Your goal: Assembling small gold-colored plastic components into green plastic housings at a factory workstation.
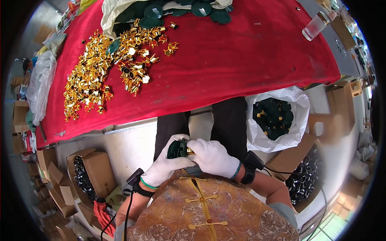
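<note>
Both hands wear white knitted gloves and meet low over my lap. My left hand [166, 165] is closed round a few dark green discs [174, 149], held on edge with the thumb below them. Against the discs' right side, my right hand [211, 157] is closed on a small gold metal piece [189, 151], mostly covered by its fingers. Whether the gold piece is joined to a disc I cannot tell. On the red-covered table [241, 56] ahead lies a heap of shiny gold pronged pieces [90, 72], with more green discs [151, 21] spilling from a pale sack beyond it.
Right of my knees stands a white sack [299, 116] holding green discs with gold bits. Cardboard boxes with dark shiny parts are on the floor at left [96, 170] and right [291, 154]. A drinking glass [316, 26] stands at the table's far right. Cables run from both wrists.
</note>
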`<state>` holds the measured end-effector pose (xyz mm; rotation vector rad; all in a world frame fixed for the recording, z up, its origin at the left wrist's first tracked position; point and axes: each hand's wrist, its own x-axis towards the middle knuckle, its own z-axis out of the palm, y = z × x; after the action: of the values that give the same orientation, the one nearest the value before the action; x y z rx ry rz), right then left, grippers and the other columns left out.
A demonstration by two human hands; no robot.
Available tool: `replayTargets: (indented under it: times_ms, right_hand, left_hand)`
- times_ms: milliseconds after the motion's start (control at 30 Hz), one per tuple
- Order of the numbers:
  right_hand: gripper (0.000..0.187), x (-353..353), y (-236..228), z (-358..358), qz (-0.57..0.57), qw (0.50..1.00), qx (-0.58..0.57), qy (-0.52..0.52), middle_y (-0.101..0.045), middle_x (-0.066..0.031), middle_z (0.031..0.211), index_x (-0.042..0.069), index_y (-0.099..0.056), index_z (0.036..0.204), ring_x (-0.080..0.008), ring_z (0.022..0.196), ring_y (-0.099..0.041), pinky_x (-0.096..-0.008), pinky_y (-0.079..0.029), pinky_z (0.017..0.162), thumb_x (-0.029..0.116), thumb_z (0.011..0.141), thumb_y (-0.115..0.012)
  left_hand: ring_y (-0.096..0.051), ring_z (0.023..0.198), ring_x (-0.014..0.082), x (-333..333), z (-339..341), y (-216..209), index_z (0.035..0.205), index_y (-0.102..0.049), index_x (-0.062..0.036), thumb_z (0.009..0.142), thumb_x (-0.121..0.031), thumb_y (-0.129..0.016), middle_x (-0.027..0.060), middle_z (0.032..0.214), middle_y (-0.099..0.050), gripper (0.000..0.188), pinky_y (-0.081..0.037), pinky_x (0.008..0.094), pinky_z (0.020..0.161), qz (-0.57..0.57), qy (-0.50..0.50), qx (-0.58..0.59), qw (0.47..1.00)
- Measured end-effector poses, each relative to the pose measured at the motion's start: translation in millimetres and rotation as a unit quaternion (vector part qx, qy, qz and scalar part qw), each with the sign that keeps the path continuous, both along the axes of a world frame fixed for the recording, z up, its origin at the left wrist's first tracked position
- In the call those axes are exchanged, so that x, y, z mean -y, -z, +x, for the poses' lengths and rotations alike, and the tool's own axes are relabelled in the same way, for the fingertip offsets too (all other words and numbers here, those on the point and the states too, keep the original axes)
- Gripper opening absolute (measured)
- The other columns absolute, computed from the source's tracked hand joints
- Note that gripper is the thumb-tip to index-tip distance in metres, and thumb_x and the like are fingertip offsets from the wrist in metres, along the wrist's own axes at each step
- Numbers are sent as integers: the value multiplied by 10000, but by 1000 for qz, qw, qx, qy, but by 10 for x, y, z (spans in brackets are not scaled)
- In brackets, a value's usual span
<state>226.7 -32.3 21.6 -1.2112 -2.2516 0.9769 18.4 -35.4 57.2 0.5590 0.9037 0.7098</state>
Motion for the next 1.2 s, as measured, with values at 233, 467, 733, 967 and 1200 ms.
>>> replayTargets:
  times_ms: [233,467,733,967,1200]
  right_hand:
    - [314,-65,66,90,-553,760,-322,110,-639,-33,779,11,-663,916,-152,579,-599,-322,-492,539,275,1083,-636]
    - [249,-78,84,53,-237,958,-142,78,-707,-139,891,54,-665,1155,-364,780,-725,-459,-570,712,284,1061,-641]
    - [369,-60,14,53,-51,997,-52,-27,-665,-170,1054,85,-614,1294,-424,919,-699,-487,-584,799,201,964,-731]
    - [225,-54,106,128,-426,860,-277,51,-685,-168,815,34,-655,1085,-352,719,-716,-436,-603,712,255,1048,-633]
    - [252,-84,-58,44,-373,903,-193,93,-670,-160,786,31,-655,1100,-306,683,-709,-437,-600,706,270,1067,-582]
  left_hand:
    - [-587,1177,229,-73,-68,150,1345,-526,-57,712,-30,-916,120,1215,-547,744,-491,368,1016,552,152,-322,754]
    - [-579,1118,137,61,9,187,1347,-513,-72,786,13,-873,58,1202,-555,672,-518,316,970,282,61,-225,931]
    - [-540,1166,102,44,-21,102,1352,-518,-101,816,78,-821,15,1257,-532,642,-490,292,1003,57,7,-37,998]
    - [-583,1223,301,-28,-68,151,1330,-536,-86,749,6,-880,127,1314,-552,681,-476,414,1073,458,124,-225,851]
    - [-598,1180,279,-13,21,167,1347,-537,-67,778,-8,-871,139,1263,-574,663,-498,407,1033,479,118,-293,819]
